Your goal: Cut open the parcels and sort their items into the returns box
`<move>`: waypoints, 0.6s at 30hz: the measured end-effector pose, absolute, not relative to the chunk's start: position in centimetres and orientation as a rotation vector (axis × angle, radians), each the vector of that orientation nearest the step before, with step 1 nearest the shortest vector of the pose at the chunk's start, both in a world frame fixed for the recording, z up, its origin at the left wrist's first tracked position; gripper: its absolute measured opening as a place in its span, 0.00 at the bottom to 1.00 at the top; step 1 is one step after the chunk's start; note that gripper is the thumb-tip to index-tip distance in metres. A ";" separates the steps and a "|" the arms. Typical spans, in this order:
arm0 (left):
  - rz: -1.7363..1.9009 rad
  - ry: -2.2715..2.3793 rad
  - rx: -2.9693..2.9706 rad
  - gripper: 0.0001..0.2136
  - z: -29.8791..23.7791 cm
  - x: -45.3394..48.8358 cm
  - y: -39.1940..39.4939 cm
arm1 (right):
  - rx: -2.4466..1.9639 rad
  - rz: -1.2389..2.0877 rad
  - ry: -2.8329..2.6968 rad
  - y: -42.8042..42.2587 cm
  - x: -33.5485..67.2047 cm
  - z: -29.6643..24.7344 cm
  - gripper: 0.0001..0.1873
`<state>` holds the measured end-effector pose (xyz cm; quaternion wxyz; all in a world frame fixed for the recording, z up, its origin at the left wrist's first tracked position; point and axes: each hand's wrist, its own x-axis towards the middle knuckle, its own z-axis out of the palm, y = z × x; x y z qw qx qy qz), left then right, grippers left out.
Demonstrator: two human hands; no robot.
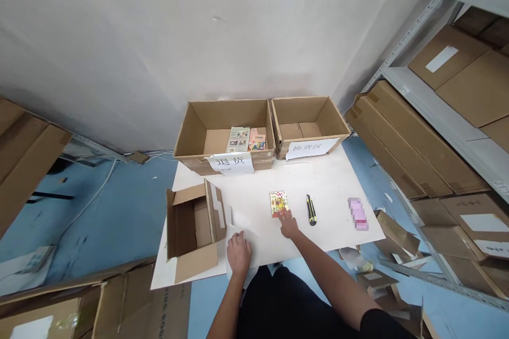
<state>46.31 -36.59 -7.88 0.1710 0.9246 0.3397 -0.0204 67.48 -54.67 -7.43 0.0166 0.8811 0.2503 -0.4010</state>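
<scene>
A small colourful printed pack, yellow and red, lies flat on the white table. My right hand touches its lower edge with outstretched fingers, the thumb apart. My left hand is closed, its fingers curled on a thin whitish wrapper beside the open cardboard box. That box has its flaps spread, and its visible inside is bare. A yellow and black utility knife rests to the right of the pack.
Two larger labelled cartons stand at the back: the left carton holds several printed packs, the right carton none visible. A pink blurred object lies near the table's right edge. Shelving with boxes rises at right.
</scene>
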 end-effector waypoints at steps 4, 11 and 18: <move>-0.411 0.859 2.543 0.32 -10.1 48.8 -36.6 | 2.731 -1.215 0.778 -53.7 67.2 -7.3 0.49; -0.544 0.473 2.379 0.35 -9.5 61.7 -32.1 | 2.709 -1.261 0.783 -53.5 67.3 -6.8 0.50; -0.289 0.614 2.218 0.25 -8.1 63.6 -35.5 | 2.930 -1.154 0.847 -54.5 66.9 -7.1 0.50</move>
